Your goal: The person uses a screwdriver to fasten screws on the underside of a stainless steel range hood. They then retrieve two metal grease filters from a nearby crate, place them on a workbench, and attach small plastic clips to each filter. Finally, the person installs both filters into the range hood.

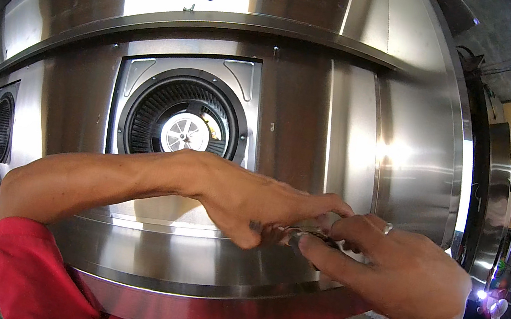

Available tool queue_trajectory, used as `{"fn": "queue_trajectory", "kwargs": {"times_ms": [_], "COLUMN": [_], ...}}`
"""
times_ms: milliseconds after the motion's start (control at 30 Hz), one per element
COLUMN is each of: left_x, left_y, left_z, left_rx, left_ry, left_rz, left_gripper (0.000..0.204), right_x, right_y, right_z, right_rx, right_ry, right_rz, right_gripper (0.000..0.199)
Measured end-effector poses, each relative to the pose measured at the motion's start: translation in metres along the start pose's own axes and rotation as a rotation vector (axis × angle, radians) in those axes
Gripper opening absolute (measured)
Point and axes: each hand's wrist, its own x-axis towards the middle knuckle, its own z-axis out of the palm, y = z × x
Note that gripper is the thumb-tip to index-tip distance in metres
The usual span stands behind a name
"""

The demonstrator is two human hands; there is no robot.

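While both hands meet low against the stainless-steel hood panel (347, 107), the step looks to be fine fitting of a small metal part (304, 238) at the panel's lower ledge (194, 272), just right of centre. Left hand (248, 202) reaching across from the left, palm down, fingers curled close and pinched over the part; right hand (393, 269) coming in from the lower right, ring on one finger, thumb and forefinger closed toward the same spot. Fingertips of the two hands touching or very nearly so, with only a sliver of the part showing between them, so its kind cannot be told. Above the left wrist, a round blower fan (185, 123) in a square recess; a second round fan opening (1, 128) well apart at the far left. Next move probably calls for a steady pinch and small, controlled turning or pressing, keeping the part against the ledge without letting it slip.
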Motion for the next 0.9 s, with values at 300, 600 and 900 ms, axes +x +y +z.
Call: {"fn": "queue_trajectory", "kwargs": {"times_ms": [300, 600, 900], "left_x": [0.001, -0.005, -0.001], "left_y": [0.014, -0.003, 0.023], "left_z": [-0.012, 0.002, -0.008], "left_rx": [-0.199, 0.035, -0.124], "left_ry": [-0.123, -0.002, -0.140], "left_rz": [-0.289, -0.016, -0.282], "left_gripper": [0.068, 0.045, 0.029], "right_x": [0.010, 0.016, 0.017], "right_y": [-0.013, -0.011, -0.015], "right_z": [-0.017, -0.008, -0.023], "right_rx": [-0.050, 0.014, -0.061], "right_ry": [-0.107, -0.095, -0.136], "right_rz": [0.221, 0.093, 0.167], "right_gripper": [0.049, 0.037, 0.038]}}
